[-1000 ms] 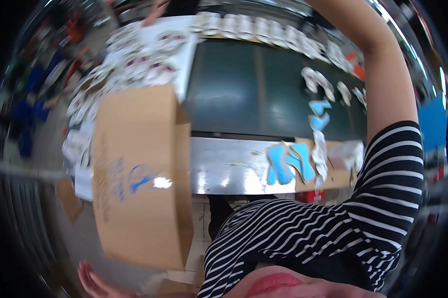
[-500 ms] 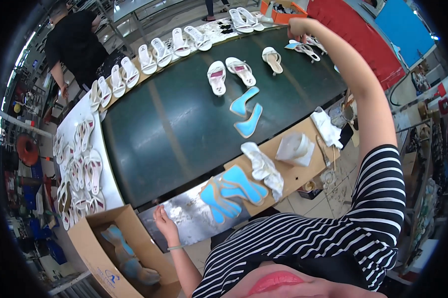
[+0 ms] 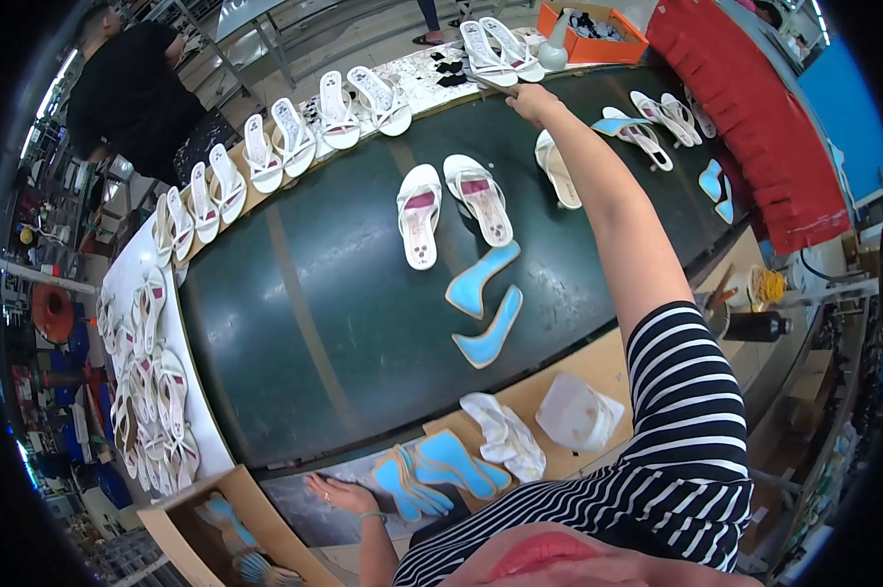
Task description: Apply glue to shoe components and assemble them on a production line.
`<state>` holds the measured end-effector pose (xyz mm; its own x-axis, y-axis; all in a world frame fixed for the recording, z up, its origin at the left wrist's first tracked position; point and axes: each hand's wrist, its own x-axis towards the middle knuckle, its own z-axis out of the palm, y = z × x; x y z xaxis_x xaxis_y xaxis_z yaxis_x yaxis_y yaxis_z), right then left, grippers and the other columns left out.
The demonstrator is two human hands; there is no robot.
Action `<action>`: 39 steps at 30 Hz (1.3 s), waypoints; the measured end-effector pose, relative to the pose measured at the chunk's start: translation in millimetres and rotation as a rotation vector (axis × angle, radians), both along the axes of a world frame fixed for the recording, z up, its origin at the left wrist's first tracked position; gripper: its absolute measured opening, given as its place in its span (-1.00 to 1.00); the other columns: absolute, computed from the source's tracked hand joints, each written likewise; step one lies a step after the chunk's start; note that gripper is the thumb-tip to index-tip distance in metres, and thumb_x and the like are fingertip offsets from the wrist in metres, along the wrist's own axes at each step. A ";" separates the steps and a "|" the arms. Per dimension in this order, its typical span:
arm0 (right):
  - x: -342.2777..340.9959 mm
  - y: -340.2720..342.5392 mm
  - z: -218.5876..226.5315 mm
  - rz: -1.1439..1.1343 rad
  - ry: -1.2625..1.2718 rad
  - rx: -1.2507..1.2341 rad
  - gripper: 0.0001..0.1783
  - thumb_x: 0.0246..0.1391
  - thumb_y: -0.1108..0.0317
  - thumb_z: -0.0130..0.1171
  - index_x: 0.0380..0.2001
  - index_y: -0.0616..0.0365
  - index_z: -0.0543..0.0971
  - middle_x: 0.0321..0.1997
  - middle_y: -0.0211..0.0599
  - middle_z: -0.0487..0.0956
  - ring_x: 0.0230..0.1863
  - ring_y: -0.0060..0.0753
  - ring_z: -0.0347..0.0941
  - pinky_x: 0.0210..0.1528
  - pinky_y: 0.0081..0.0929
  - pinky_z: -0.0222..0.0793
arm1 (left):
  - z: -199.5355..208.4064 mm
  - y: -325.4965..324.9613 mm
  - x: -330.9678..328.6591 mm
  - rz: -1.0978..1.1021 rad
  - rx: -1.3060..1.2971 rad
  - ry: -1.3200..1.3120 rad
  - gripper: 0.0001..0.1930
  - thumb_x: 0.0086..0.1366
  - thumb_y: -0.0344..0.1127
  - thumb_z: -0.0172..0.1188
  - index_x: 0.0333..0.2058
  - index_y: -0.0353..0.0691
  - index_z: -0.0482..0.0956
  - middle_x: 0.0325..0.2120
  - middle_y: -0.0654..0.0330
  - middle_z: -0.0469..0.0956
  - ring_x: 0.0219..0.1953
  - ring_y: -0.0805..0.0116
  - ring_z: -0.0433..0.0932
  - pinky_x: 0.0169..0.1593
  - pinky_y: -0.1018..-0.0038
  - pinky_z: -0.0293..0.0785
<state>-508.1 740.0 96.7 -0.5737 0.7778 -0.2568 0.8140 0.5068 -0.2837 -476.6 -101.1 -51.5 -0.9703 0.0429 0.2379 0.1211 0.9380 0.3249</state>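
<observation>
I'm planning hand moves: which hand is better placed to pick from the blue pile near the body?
Probably the left hand: it is just beside the blue pile, while the right hand is far across the green table.

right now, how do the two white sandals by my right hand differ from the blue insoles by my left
Colour: the sandals are white; the insoles are blue with tan edges.
Make: the sandals have straps; the insoles show none.
Arrangement: the sandals sit side by side near the right hand; the insoles overlap in a heap beside the left hand.
Shared: both have a foot-like outline.
</observation>
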 end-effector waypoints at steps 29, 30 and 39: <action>-95.6 105.6 -34.7 0.182 -0.170 0.465 -0.43 -0.21 0.01 0.36 -0.15 0.15 0.60 -0.11 0.01 0.61 -0.05 -0.01 0.54 -0.04 -0.15 0.43 | 7.7 19.0 -19.7 0.037 0.012 0.001 -0.56 0.40 -0.28 -0.19 0.17 -0.39 0.28 0.21 -0.12 0.22 0.27 -0.08 0.16 0.32 0.12 0.03; -81.5 106.3 -8.0 0.211 -0.216 0.493 -0.45 -0.19 0.01 0.33 -0.17 0.17 0.61 -0.08 0.02 0.60 -0.03 -0.04 0.54 -0.05 -0.16 0.44 | 5.2 23.3 -20.7 0.058 0.077 0.013 -0.57 0.37 -0.32 -0.20 0.16 -0.36 0.31 0.22 -0.13 0.21 0.28 -0.10 0.14 0.32 0.13 0.04; -100.3 -51.4 166.0 0.543 -0.036 0.712 -0.57 -0.16 0.08 0.36 -0.35 0.19 0.53 -0.28 0.02 0.60 -0.16 0.10 0.53 -0.16 -0.12 0.41 | 7.8 -10.3 -5.0 0.149 0.008 -0.103 -0.55 0.32 -0.39 -0.14 0.19 -0.34 0.24 0.32 -0.10 0.04 0.38 -0.19 -0.10 0.37 -0.08 -0.15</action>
<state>-608.5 688.6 262.7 -0.9099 0.3837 0.1577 0.4134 0.8709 0.2659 -481.5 -111.4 -43.7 -0.9851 -0.1050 0.1364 -0.0536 0.9402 0.3364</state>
